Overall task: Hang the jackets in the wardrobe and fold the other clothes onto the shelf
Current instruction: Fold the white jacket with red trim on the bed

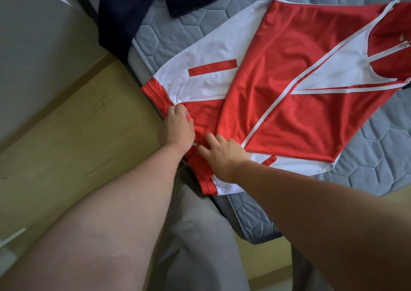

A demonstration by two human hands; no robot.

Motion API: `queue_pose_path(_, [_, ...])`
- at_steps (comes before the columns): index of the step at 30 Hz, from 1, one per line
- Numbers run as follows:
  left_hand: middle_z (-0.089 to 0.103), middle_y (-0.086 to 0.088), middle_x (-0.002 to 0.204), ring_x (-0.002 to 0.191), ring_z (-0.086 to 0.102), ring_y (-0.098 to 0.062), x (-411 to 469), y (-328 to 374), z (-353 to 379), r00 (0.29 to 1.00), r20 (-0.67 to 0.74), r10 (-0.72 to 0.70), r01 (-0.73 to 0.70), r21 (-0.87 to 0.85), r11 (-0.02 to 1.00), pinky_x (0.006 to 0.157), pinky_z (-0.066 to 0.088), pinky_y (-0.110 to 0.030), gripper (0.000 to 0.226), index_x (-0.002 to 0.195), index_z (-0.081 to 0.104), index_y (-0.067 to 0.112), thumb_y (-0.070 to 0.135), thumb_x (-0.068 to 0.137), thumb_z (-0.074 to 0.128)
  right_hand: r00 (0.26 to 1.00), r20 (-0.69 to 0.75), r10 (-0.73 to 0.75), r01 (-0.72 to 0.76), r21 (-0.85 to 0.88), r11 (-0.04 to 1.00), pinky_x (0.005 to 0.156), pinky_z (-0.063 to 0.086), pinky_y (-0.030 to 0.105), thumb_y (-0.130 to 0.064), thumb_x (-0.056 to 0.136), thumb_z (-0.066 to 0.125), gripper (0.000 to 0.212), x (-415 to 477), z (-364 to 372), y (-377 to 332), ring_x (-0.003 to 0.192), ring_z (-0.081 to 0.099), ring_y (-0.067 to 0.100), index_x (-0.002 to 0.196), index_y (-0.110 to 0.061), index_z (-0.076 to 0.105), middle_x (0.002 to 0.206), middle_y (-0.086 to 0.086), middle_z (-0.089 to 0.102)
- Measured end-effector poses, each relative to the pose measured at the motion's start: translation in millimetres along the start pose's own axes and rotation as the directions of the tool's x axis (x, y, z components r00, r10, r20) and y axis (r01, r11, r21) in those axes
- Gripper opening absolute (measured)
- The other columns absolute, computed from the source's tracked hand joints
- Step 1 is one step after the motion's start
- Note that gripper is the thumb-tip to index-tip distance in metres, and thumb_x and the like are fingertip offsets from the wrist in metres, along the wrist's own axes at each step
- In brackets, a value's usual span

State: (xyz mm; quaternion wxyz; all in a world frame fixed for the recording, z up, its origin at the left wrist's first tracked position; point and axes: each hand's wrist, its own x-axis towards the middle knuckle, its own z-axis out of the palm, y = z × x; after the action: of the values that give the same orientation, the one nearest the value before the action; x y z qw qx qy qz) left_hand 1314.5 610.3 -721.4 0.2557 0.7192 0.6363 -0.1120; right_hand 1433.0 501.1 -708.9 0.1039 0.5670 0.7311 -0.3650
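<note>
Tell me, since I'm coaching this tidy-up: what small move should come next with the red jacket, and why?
Probably close the right hand on the hem and lift it. The left hand already pinches the hem of the red jacket at the edge of the mattress, while the right only rests on it. The jacket lies spread flat, not yet hung.

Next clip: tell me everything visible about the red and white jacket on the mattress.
The glossy red and white zip jacket lies spread on the grey quilted mattress, collar and zip pull at far right. Narrow white stripes cross the red panels; the hem band is ribbed red. At the hem, by the mattress edge, the left hand pinches its fabric and the right hand rests its fingers on it.
</note>
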Motion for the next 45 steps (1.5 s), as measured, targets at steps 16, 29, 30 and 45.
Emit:
queue_pose_path(16, [0.051,-0.016,0.127,0.103,0.064,-0.039,38.3,57.1,-12.8,0.997,0.048,-0.066,0.053,0.238,0.97,0.075,0.048,-0.043,0.036,0.124,0.047,0.007,0.007,0.089,0.056,0.911,-0.144,0.386,-0.309,0.382,0.871,0.06,0.041,0.04,-0.013,0.09,0.052,0.032,-28.7,-2.9,46.0,0.093,0.057,0.037,0.121,-0.015,0.049,0.119,0.01,0.042])
queue_pose_path(29, [0.045,-0.013,0.134,0.115,0.057,-0.039,104.6,373.7,31.4,0.844,0.123,0.522,-0.536,0.158,0.829,0.096,0.044,-0.046,0.026,0.124,0.052,0.012,0.016,0.099,0.048,-0.284,0.428,0.858,-0.09,0.879,-0.468,0.087,0.036,0.041,-0.033,0.097,0.048,0.032,-130.2,-44.0,313.0,0.116,0.053,0.035,0.123,-0.014,0.05,0.139,0.011,0.043])
queue_pose_path(30, [0.045,-0.014,0.135,0.116,0.056,-0.039,109.6,393.7,39.7,0.827,0.12,0.549,-0.562,0.166,0.81,0.096,0.043,-0.046,0.026,0.125,0.052,0.011,0.018,0.099,0.048,-0.266,0.465,0.845,-0.085,0.861,-0.501,0.093,0.038,0.041,-0.037,0.098,0.05,0.039,-134.0,-42.9,332.1,0.12,0.052,0.034,0.128,-0.013,0.049,0.141,0.01,0.044])
queue_pose_path(45, [0.071,-0.015,0.111,0.106,0.066,-0.035,172.9,530.7,90.7,0.792,0.285,0.541,-0.611,0.382,0.694,0.079,0.047,-0.033,0.015,0.097,0.07,0.013,0.024,0.087,0.067,0.2,0.379,0.903,-0.085,0.925,-0.37,0.086,0.06,0.046,-0.037,0.089,0.069,0.027,-154.2,-39.4,433.3,0.095,0.071,0.034,0.103,-0.013,0.072,0.1,0.012,0.073])
